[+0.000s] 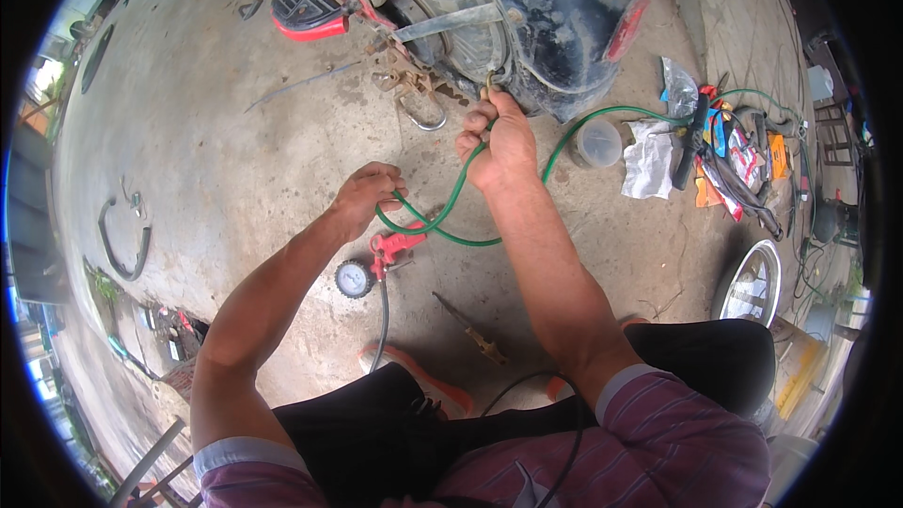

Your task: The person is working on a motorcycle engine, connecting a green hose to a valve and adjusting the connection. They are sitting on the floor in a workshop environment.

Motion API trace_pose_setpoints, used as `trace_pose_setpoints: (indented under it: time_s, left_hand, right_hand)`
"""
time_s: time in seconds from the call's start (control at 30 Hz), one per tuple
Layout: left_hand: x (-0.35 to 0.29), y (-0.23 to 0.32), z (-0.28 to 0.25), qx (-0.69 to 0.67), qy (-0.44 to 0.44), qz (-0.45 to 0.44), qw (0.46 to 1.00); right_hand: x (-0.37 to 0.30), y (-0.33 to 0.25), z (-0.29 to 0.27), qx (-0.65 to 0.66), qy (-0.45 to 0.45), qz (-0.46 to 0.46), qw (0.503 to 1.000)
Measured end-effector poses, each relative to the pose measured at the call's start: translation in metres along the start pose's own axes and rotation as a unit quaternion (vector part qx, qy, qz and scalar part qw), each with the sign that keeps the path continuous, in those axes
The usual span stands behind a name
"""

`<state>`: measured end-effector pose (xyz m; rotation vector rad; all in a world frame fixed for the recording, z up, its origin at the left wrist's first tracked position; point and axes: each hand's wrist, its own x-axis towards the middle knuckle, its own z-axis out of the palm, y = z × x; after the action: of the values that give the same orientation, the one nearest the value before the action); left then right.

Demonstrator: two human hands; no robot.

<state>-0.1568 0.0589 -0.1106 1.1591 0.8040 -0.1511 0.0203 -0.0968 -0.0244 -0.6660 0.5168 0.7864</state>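
Observation:
My right hand (499,146) is closed around a green air hose (602,115). Its fingertips reach a brass-coloured end piece (489,82) at the lower edge of a scooter's rear wheel (461,33). The hose loops down and back to my left hand (369,196), whose fingers are closed on a bend of it. Just below my left hand lies a red tire inflator (400,241) with a round dial gauge (354,279) and a black hose. Whether the brass end meets the wheel's valve is hidden by my fingers.
The dusty scooter (564,9) fills the top. A screwdriver (482,342) lies between my shoes. To the right are a clear plastic tub (597,143), crumpled paper (649,160), a heap of wrappers and tools, and a metal basin (752,282). A metal shackle (423,115) lies left of the wheel.

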Motion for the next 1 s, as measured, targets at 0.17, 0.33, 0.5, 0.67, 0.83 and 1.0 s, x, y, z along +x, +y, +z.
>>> trace_pose_setpoints:
  time_s: [0.17, 0.33, 0.5, 0.67, 0.83, 1.0]
  left_hand:
    - [-0.0002, 0.0004, -0.0007, 0.002, -0.010, 0.004, 1.000]
    - [0.0003, -0.0004, -0.0012, 0.004, -0.008, 0.006, 1.000]
    - [-0.0023, 0.0033, 0.0028, -0.002, -0.002, 0.003, 1.000]
    - [-0.0002, 0.0000, -0.0006, 0.004, -0.006, 0.004, 1.000]
    - [0.0008, -0.0009, -0.0006, 0.006, -0.005, 0.005, 1.000]
    - [0.0008, -0.0001, 0.0012, 0.008, -0.003, 0.005, 1.000]
  right_hand:
    - [-0.0012, -0.0005, 0.0013, 0.000, 0.003, 0.000, 1.000]
    - [-0.0018, -0.0004, 0.0018, -0.004, -0.002, 0.001, 1.000]
    - [0.0006, -0.0007, -0.0003, -0.001, -0.005, -0.001, 1.000]
    - [-0.0014, -0.0003, 0.0017, -0.003, -0.001, -0.003, 1.000]
    - [-0.0004, -0.0002, 0.0007, -0.002, -0.003, -0.004, 1.000]
    - [-0.0004, -0.0008, 0.0001, 0.000, -0.001, -0.004, 1.000]
